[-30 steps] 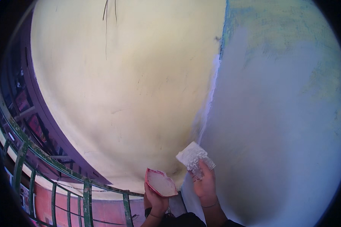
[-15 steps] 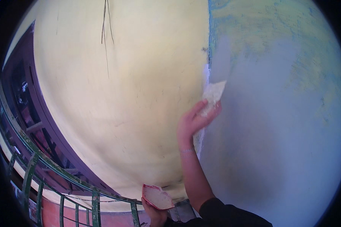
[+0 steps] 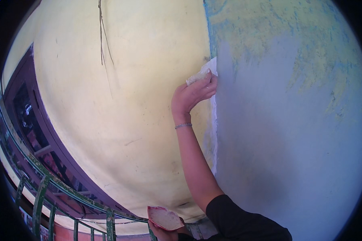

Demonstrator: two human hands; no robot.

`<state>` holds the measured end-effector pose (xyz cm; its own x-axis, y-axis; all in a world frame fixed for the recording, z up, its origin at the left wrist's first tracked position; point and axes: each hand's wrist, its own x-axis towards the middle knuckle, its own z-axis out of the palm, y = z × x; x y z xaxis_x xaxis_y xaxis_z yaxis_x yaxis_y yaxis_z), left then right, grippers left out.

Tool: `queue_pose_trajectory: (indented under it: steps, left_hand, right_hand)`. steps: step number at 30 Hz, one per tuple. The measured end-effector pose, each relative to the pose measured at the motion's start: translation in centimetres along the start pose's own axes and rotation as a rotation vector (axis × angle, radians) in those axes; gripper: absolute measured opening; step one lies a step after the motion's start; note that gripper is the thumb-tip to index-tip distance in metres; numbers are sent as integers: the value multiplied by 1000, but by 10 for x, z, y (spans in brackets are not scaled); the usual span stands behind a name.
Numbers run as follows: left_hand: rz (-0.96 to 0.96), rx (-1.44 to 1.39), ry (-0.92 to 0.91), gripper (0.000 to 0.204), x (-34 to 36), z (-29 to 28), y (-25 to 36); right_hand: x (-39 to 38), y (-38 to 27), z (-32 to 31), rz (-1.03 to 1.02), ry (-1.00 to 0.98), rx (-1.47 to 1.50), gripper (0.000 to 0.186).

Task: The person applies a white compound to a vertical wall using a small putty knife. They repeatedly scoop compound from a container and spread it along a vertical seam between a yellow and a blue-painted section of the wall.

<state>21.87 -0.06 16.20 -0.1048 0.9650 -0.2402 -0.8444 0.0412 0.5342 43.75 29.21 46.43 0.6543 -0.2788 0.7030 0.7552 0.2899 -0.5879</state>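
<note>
My right hand [image 3: 194, 89] grips a white, flat, paste-smeared piece [image 3: 199, 77], perhaps a scraper, against the seam where the cream wall [image 3: 128, 100] meets the blue-grey, patchy wall [image 3: 293, 132]. A band of white paste [image 3: 213, 136] runs down that seam below the hand. Low in the view, my left hand [image 3: 161, 233] holds a red-rimmed, irregular shallow container [image 3: 163, 217] with whitish paste in it.
A green metal railing [image 3: 42, 184] curves along the lower left. Behind it are a purple-framed window [image 3: 40, 100] and pink surfaces [image 3: 62, 235]. Dark cracks or strands [image 3: 101, 36] mark the upper cream wall.
My right hand has risen along the seam with the white piece and now presses higher up. My left hand with the container has shifted down and slightly left in the view.
</note>
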Motion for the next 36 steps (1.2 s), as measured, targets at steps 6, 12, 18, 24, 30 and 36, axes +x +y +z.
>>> queue_pose_trajectory:
  steps: [6,12,18,24,30,36]
  left_hand:
    - [53,40,-63,50,-4,-1,9]
    - [27,1,-65,50,-1,3,12]
    - [8,-51,-89,50,5,-10,7]
    - [-7,-42,-66,50,11,-20,4]
    - [44,-44,-70,50,7,-16,6]
    - [7,-80,-99,50,8,-18,-2]
  right_hand:
    - [1,-26,13,88,-4,-59,71]
    - [9,-30,22,143,-3,-111,69]
    - [13,-41,26,183,-28,-84,67]
    - [16,-46,28,165,-8,-51,65]
    - [22,-46,13,212,-160,63,55]
    - [17,-43,-19,69,-167,52,59]
